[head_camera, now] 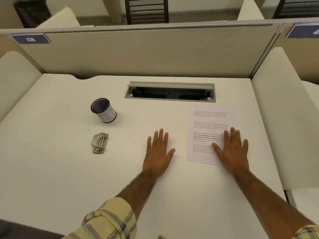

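A printed sheet of paper [205, 128] lies flat on the right part of the white desk [51, 169]. My right hand [233, 149] rests palm down on the sheet's lower right part, fingers straight and spread. My left hand [158, 152] lies flat on the bare desk just left of the sheet, fingers straight, touching nothing else. A small metal hole punch [100, 143] sits on the desk to the left. Behind it stands a black mesh cup [103, 110] wrapped in white paper, with nothing visible inside.
An open cable hatch [170, 92] is set into the desk at the back centre. Beige partition walls [146, 54] close the desk at the back and on both sides. Chairs stand beyond the partition.
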Action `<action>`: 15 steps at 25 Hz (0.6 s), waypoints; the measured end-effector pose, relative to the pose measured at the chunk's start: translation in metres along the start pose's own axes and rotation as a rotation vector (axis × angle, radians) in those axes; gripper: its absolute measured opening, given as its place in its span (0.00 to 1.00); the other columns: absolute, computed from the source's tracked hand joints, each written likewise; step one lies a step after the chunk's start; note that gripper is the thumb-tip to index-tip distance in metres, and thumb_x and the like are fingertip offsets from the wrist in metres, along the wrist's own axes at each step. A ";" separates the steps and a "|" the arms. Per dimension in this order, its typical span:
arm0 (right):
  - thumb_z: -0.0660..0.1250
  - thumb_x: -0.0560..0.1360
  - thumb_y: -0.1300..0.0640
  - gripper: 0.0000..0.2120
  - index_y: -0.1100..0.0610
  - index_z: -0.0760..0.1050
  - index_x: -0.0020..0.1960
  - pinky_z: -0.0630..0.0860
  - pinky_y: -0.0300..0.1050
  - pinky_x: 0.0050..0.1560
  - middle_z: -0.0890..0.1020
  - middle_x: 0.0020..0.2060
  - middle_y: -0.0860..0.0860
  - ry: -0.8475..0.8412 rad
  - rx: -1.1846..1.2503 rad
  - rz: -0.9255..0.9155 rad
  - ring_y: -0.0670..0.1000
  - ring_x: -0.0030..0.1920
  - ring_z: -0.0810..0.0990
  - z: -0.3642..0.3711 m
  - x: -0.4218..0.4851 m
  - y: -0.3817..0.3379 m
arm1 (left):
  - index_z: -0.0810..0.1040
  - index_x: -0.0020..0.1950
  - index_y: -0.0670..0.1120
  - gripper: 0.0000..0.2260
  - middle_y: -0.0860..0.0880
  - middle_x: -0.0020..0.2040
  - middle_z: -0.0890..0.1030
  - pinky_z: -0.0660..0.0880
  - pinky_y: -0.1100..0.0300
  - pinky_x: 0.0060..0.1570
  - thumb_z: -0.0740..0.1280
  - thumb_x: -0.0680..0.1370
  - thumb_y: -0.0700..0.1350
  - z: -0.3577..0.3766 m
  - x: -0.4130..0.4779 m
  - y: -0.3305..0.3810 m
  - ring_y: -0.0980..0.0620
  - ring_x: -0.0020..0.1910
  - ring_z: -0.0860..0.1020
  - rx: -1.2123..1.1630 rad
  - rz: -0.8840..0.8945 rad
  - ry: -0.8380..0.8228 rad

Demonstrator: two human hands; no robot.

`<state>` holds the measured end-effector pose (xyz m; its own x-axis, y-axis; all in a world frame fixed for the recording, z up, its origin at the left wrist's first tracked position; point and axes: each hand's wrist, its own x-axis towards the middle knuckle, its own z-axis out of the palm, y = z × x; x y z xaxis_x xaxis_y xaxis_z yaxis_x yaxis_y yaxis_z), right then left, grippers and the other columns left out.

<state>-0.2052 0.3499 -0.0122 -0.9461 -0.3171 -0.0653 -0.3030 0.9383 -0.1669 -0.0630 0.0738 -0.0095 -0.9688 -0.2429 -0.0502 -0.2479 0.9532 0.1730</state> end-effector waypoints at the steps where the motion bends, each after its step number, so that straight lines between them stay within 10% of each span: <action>1: 0.49 0.82 0.39 0.32 0.59 0.60 0.79 0.48 0.66 0.78 0.55 0.81 0.60 0.033 -0.011 -0.026 0.60 0.81 0.51 -0.001 -0.005 -0.005 | 0.40 0.84 0.49 0.32 0.49 0.84 0.37 0.38 0.46 0.81 0.35 0.83 0.63 -0.004 -0.012 -0.022 0.50 0.83 0.36 0.006 -0.042 0.026; 7: 0.53 0.78 0.49 0.25 0.61 0.79 0.65 0.56 0.66 0.76 0.71 0.74 0.63 0.113 -0.039 -0.317 0.64 0.75 0.67 0.000 -0.050 -0.079 | 0.39 0.84 0.49 0.37 0.50 0.84 0.37 0.35 0.51 0.80 0.35 0.80 0.69 -0.016 -0.082 -0.130 0.52 0.82 0.36 -0.020 -0.204 0.007; 15: 0.58 0.82 0.48 0.24 0.58 0.71 0.74 0.60 0.58 0.76 0.70 0.76 0.58 -0.091 0.005 -0.412 0.59 0.76 0.67 0.026 -0.099 -0.215 | 0.41 0.84 0.45 0.39 0.48 0.84 0.38 0.39 0.49 0.80 0.40 0.80 0.69 -0.010 -0.098 -0.171 0.49 0.83 0.38 -0.015 -0.121 -0.081</action>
<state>-0.0433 0.1761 0.0048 -0.7320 -0.6767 -0.0791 -0.6529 0.7299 -0.2023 0.0745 -0.0671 -0.0243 -0.9281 -0.3403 -0.1512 -0.3640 0.9147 0.1756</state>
